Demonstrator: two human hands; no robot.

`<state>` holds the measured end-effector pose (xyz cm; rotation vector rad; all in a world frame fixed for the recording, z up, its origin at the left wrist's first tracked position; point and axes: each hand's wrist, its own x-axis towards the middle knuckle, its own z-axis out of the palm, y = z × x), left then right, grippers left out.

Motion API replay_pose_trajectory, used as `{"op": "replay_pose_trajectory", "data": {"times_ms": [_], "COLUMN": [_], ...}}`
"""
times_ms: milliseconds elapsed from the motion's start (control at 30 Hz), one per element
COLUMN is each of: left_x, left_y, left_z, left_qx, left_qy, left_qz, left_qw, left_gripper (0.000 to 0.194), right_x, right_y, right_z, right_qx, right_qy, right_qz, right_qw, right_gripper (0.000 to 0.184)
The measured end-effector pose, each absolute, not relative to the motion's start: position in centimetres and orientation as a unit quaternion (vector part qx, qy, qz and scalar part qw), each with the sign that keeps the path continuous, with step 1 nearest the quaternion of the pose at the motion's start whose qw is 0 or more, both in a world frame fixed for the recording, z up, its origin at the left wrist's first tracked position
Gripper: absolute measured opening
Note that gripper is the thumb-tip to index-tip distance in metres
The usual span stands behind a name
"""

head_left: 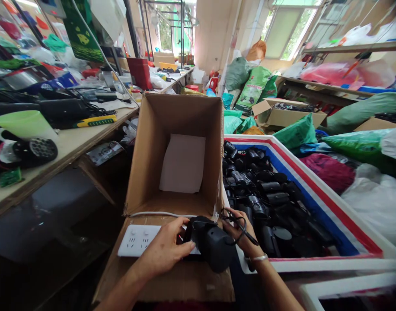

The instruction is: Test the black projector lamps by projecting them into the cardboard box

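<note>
My left hand (164, 244) grips a rounded black plastic device (215, 248) at its near-left end, thumb below and fingers on top. Its exact kind is unclear. My right hand (245, 231) is closed around a black cable (250, 237) at the device's right side; the device partly hides these fingers. Under my left hand lies a white power strip (138, 239) on a cardboard flap (165, 280). Just beyond stands an open cardboard box (142, 164) with a pale sheet (183, 164) at its bottom.
To the right, a white bin (327, 190) with red and blue bands holds many black plastic parts (266, 190). At left is a cluttered workbench (97, 131) with a yellow-handled cutter (97, 121) and a green cup (26, 123). Green sacks (295, 131) are piled behind the bin.
</note>
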<state>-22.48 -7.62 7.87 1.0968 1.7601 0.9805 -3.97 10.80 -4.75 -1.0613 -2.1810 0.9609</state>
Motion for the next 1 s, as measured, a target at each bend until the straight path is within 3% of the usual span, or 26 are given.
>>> {"op": "replay_pose_trajectory", "data": {"times_ms": [100, 267, 500, 1000], "left_x": [-23.6, -26.2, -27.1, -27.8], "left_y": [-8.1, -8.8, -8.8, -9.2], "left_z": [8.0, 7.8, 7.1, 4.5], "left_qx": [0.405, 0.312, 0.189, 0.092], "left_qy": [0.693, 0.678, 0.656, 0.555], "left_qz": [0.424, 0.505, 0.571, 0.697], "left_qw": [0.420, 0.434, 0.455, 0.445], "left_gripper": [0.028, 0.033, 0.045, 0.055], "right_x": [-4.6, -3.3, -5.1, -7.5], "right_y": [11.0, 10.7, 7.9, 3.6], "right_z": [-5.3, -4.4, -1.2, -1.7], "right_qx": [-0.372, -0.338, -0.313, -0.192], "right_qy": [-0.817, -0.826, -0.799, -0.856], "right_qz": [0.390, 0.421, 0.454, 0.412], "right_qw": [0.206, 0.163, 0.241, 0.246], "right_gripper": [0.028, 0.018, 0.023, 0.013]}}
